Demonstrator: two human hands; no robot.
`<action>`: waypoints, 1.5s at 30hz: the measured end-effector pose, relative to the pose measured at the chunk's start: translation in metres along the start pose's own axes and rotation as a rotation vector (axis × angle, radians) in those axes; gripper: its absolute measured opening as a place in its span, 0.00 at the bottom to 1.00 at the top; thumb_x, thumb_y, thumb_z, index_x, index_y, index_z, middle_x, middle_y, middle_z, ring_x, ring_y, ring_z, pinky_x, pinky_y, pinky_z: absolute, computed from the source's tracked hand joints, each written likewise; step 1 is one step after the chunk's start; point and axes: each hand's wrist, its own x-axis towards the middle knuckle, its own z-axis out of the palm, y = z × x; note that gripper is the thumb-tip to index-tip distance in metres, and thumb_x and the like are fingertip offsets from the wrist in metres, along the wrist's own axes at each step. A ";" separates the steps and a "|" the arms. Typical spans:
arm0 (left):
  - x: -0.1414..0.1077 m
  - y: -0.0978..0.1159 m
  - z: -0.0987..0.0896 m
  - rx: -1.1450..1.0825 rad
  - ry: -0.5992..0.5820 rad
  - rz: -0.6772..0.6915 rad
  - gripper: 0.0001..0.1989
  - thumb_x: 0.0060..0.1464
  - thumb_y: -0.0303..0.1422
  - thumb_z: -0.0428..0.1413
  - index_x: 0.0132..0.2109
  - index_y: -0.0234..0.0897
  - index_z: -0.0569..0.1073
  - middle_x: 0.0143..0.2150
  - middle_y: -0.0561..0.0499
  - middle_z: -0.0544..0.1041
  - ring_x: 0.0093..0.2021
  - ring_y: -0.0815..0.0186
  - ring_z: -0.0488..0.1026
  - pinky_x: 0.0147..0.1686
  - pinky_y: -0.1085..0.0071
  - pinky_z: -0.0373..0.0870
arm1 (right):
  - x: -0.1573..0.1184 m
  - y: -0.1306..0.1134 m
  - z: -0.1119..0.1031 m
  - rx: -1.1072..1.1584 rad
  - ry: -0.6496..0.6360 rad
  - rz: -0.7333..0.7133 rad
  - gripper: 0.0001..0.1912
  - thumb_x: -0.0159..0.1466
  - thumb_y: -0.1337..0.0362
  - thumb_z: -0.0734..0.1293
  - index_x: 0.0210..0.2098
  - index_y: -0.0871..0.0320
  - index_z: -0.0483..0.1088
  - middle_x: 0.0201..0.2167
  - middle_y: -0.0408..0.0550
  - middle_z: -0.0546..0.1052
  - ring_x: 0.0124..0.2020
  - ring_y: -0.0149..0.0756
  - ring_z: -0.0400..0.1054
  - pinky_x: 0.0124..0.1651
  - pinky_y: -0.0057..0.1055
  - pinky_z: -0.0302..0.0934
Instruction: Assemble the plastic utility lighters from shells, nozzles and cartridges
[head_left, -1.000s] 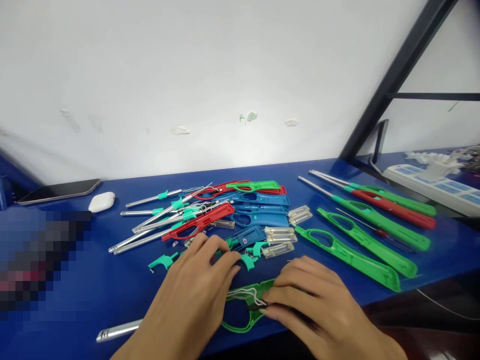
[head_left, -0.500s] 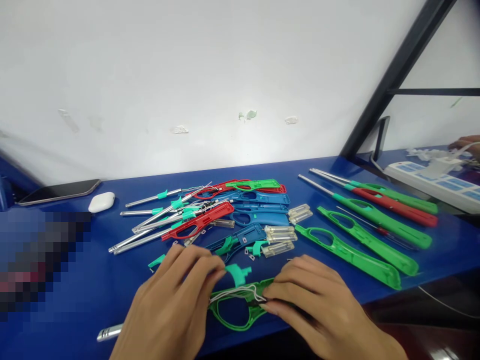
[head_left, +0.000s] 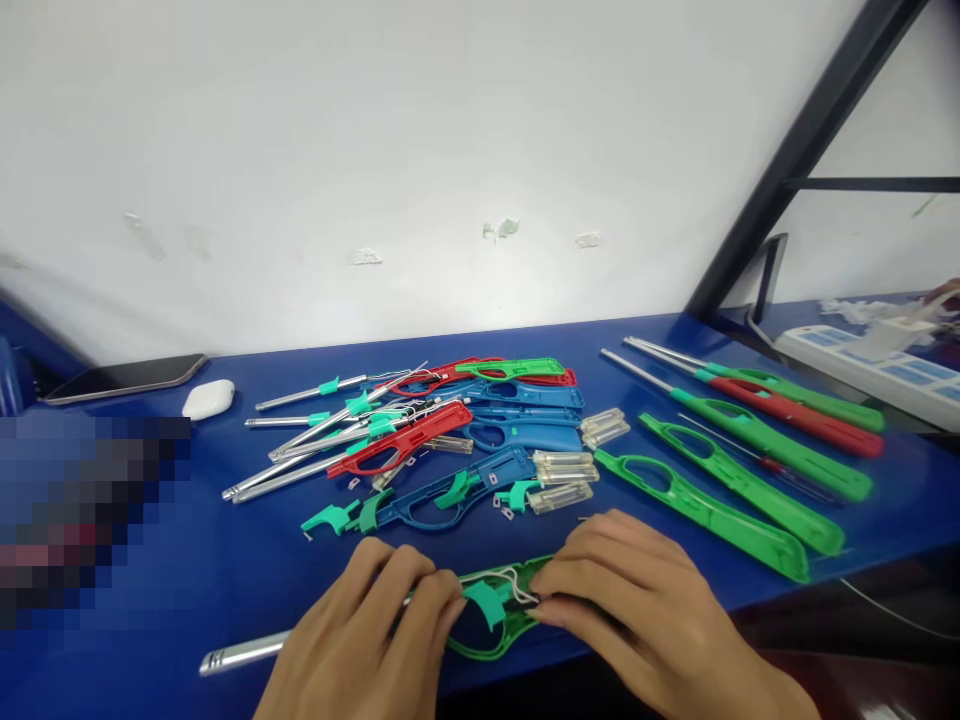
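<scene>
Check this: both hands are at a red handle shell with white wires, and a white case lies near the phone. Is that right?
Not quite: the handle shell at the left hand and right hand is green, not red, as the head view shows. The white wires and the white case near the phone are as you say.

The left hand (head_left: 367, 640) hides much of the silver tube (head_left: 244, 652) and one end of the teal piece (head_left: 489, 603) it pinches. The right hand (head_left: 622, 600) covers the right end of the green handle (head_left: 484, 655) it holds. The right arm (head_left: 765, 690) runs off the bottom. Big blurry squares (head_left: 67, 520) hide something on the left. The right edge cuts off the white power strip (head_left: 855, 360) and another person's hand (head_left: 952, 289). Some bits (head_left: 504, 509) are too tiny to tell.
</scene>
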 end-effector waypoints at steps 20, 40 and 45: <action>0.002 0.011 0.012 -0.090 0.037 -0.048 0.13 0.68 0.16 0.49 0.41 0.40 0.70 0.33 0.54 0.76 0.32 0.64 0.69 0.32 0.66 0.69 | 0.004 -0.002 -0.003 0.064 0.029 -0.016 0.07 0.77 0.64 0.69 0.41 0.57 0.78 0.33 0.41 0.85 0.33 0.33 0.74 0.40 0.33 0.68; -0.003 0.008 0.010 -0.122 -0.033 -0.048 0.11 0.71 0.19 0.50 0.46 0.39 0.72 0.37 0.53 0.79 0.35 0.65 0.74 0.35 0.66 0.74 | 0.006 -0.007 -0.006 0.022 0.001 0.086 0.11 0.77 0.53 0.70 0.50 0.52 0.78 0.36 0.40 0.84 0.34 0.33 0.76 0.42 0.31 0.69; 0.002 0.011 0.010 -0.110 0.037 -0.045 0.12 0.72 0.20 0.49 0.44 0.39 0.74 0.35 0.53 0.80 0.33 0.66 0.73 0.33 0.68 0.73 | 0.007 -0.006 -0.003 -0.020 -0.026 0.094 0.12 0.76 0.50 0.70 0.48 0.51 0.80 0.35 0.40 0.84 0.33 0.35 0.76 0.41 0.33 0.68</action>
